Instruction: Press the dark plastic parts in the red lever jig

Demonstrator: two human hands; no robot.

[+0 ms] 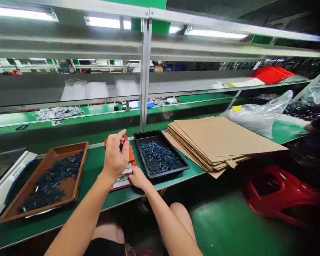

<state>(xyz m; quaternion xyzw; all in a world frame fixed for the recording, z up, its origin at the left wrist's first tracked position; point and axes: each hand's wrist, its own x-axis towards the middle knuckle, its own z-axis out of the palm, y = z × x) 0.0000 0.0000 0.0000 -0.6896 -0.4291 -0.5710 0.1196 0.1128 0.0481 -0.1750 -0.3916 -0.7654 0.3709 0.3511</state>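
Note:
A small red and silver bench fixture [124,174] stands on the green bench in front of me, partly covered by my hands. My left hand [114,154] is raised at its upper part, beside an upright red piece [125,138]. The thumb and fingers are apart and slightly bent, and nothing shows held in them. Low on the right side of the fixture is my right hand [138,177], its fingers bent in against the edge. Whatever those fingertips hold is hidden. Just right of it, a black tray [154,134] contains many small dark blue pieces [160,156].
A brown tray [80,170] of dark small parts lies left, next to a white device resembling a scale [9,181]. Cardboard sheets [224,137] are stacked right, before a clear plastic bag [256,113]. A metal post [144,78] rises behind; a red stool [282,195] stands right.

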